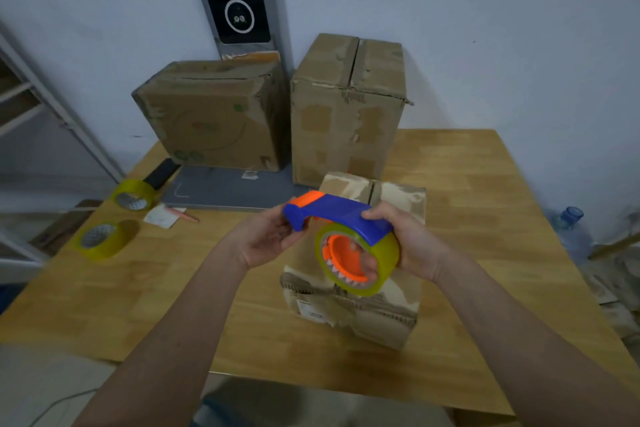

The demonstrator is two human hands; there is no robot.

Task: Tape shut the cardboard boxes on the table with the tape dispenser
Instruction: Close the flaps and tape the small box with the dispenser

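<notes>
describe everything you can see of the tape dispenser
The tape dispenser looks like plastic: a blue arched body, an orange tip at its left end, an orange hub with small teeth. A yellowish clear tape roll sits on the hub. Both hands hold it in the air above the small box: the left hand grips the blue front end, the right hand wraps the roll, fingers through the hub.

Packing room: cardboard boxes point(348, 107), spare tape rolls point(133, 196), wooden table point(485, 204).
</notes>
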